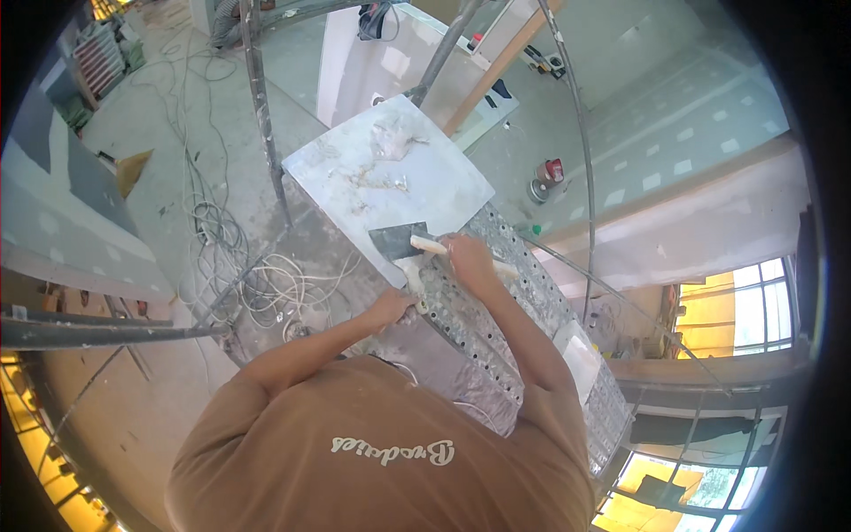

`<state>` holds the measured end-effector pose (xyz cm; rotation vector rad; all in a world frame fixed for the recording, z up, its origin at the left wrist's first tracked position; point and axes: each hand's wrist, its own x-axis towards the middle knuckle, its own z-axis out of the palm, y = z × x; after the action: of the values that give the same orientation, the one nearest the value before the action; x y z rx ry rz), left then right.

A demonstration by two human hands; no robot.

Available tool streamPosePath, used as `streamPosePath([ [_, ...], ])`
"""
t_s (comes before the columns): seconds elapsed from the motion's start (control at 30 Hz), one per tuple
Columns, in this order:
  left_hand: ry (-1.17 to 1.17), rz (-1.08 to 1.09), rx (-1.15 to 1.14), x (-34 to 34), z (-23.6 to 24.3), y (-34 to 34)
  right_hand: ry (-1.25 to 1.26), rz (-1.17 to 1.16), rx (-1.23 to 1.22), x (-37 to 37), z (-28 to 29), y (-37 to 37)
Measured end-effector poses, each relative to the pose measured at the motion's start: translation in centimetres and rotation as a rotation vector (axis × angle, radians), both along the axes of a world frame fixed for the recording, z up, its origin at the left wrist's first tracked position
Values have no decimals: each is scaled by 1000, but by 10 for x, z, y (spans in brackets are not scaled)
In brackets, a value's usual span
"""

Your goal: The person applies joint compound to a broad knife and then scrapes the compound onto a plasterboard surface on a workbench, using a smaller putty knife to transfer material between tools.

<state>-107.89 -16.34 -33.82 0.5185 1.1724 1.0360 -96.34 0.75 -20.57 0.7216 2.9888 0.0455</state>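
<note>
My right hand [470,262] is closed around the pale handle [430,245] of a putty knife. A broad dark blade [394,239] lies by the handle's end, over the near corner of a white board [332,168]. My left hand [393,309] is closed just below that corner. From its fingers a pale, compound-smeared piece [411,274] reaches up toward the blade; whether it is a second tool's handle I cannot tell. On the board's far half sits a whitish lump of compound [393,139], with brownish smears nearer me.
The board rests on a perforated metal scaffold plank [510,266], spattered with compound. Scaffold poles [259,97] rise around me. Coiled cables [222,239] lie on the floor below, at left. A red and grey container [548,177] stands at right. At the top left, another person [229,25] is partly visible.
</note>
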Motion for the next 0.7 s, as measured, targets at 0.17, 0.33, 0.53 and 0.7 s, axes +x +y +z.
streamPosePath([
  [0.17, -9, -3, -16, -3, 1, 0, 107, 23, -10, -5, -1, -4],
  [0.33, -44, 20, -21, 2, -11, 1, 113, 49, -7, -11, -6, -10],
  [0.53, -67, 28, 32, 2, -7, 1, 57, -20, -15, -14, -6, -21],
  [0.7, -49, 50, 37, 0, 8, -7, 142, 12, 40, -18, -8, -24],
])
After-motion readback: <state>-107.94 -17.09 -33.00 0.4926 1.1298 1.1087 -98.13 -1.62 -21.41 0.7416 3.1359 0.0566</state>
